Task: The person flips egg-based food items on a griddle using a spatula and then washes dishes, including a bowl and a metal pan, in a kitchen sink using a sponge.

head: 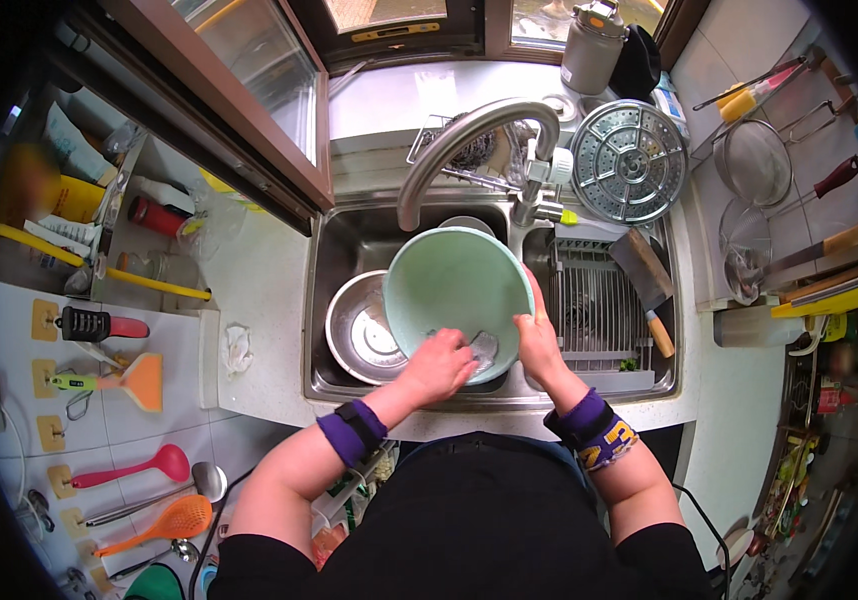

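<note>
A pale green plastic basin point(451, 289) is tilted over the left bowl of the sink, with a little water point(484, 349) pooled at its near side. My right hand point(541, 337) grips its right rim, thumb on the inside edge and fingers behind the wall. Over the near rim reaches my left hand point(444, 366), its fingers curled inside beside the water; whether they hold anything is hidden. Partly under the basin, at its left, sits a stainless steel bowl point(350, 326). The edge of another round vessel point(468, 223) shows behind it.
A curved faucet point(474, 124) arches above the basin's far side. On the right, a drying rack point(594, 300) spans the second bowl, with a cleaver point(635, 259) lying at its edge. A perforated steamer plate point(631, 161) leans behind. An opened window sash point(249, 97) juts in at left.
</note>
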Demonstrator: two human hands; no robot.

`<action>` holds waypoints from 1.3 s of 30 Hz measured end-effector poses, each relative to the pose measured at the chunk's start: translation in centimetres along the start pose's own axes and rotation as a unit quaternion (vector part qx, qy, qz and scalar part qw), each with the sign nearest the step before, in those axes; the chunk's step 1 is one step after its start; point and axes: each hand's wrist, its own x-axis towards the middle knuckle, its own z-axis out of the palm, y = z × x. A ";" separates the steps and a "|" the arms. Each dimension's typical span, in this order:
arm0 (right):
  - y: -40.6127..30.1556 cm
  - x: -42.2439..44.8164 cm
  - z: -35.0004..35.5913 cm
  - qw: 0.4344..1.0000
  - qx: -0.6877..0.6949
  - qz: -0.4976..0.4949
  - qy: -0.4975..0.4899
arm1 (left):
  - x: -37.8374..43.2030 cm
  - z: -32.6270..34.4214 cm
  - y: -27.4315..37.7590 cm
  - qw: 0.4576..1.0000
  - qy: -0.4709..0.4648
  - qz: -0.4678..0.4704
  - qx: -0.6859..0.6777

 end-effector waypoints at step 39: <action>3.1 1.9 0.1 0.998 0.033 0.035 0.039 | -2.2 -0.5 -4.1 0.975 0.064 0.071 0.199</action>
